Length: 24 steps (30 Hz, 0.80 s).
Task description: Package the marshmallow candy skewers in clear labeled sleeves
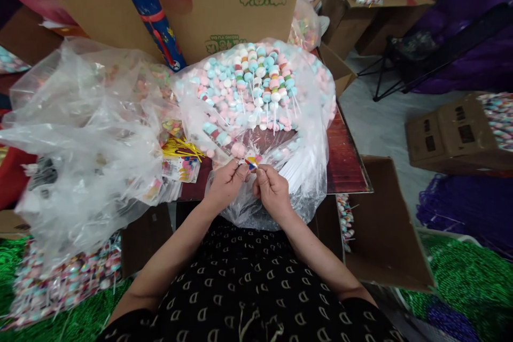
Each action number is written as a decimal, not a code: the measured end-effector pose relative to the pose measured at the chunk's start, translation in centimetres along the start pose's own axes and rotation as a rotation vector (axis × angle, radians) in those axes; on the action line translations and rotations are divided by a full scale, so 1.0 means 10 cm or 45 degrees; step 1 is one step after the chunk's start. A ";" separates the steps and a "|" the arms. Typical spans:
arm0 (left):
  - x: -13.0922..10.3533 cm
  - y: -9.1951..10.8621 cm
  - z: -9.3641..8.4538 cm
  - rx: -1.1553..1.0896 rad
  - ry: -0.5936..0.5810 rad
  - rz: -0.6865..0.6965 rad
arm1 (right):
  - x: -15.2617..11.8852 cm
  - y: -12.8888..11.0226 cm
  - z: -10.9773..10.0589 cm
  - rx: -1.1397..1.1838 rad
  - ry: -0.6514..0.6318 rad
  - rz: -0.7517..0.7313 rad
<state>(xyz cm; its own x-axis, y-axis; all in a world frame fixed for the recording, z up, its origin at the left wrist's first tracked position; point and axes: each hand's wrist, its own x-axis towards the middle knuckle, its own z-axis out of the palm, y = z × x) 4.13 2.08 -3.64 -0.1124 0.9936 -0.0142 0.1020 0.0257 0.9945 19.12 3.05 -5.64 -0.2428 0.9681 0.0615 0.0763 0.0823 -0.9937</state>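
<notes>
My left hand [225,186] and my right hand [273,188] are close together at the table's front edge. Both pinch a small clear wrapper with a yellow, blue and red print [251,162]. Just beyond them lies a marshmallow skewer [218,134], seemingly in clear plastic; whether it belongs to the held wrapper I cannot tell. Several finished marshmallow skewers [274,83] rest on loose pink, blue and white marshmallows [224,91] in a big open plastic bag [316,117]. White sticks [306,165] lie right of my hands. Gold twist ties [180,148] and printed wrappers [186,169] lie left.
A large cardboard box [216,5] stands behind the table [350,165], with a blue bottle [156,24] leaning on it. Crumpled plastic bags [88,133] cover the left side. An open carton [388,224] sits low at right, and packed skewers [68,278] lie low at left.
</notes>
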 end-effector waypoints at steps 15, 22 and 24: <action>0.11 0.19 0.04 -0.949 0.019 -0.135 | -0.04 -0.01 0.08 -0.060 -0.008 -0.063; 0.04 0.26 0.11 -1.047 -0.062 -0.230 | -0.09 -0.07 0.14 -0.043 -0.064 -0.047; 0.02 0.24 0.12 -1.059 -0.077 -0.240 | -0.11 -0.08 0.16 -0.039 -0.084 -0.046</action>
<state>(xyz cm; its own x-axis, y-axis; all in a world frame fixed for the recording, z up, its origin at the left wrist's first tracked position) 5.58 2.46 -1.36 0.0004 0.9856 -0.1690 -0.6747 0.1251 0.7274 17.74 1.53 -5.09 -0.3093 0.9467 0.0898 0.0957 0.1250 -0.9875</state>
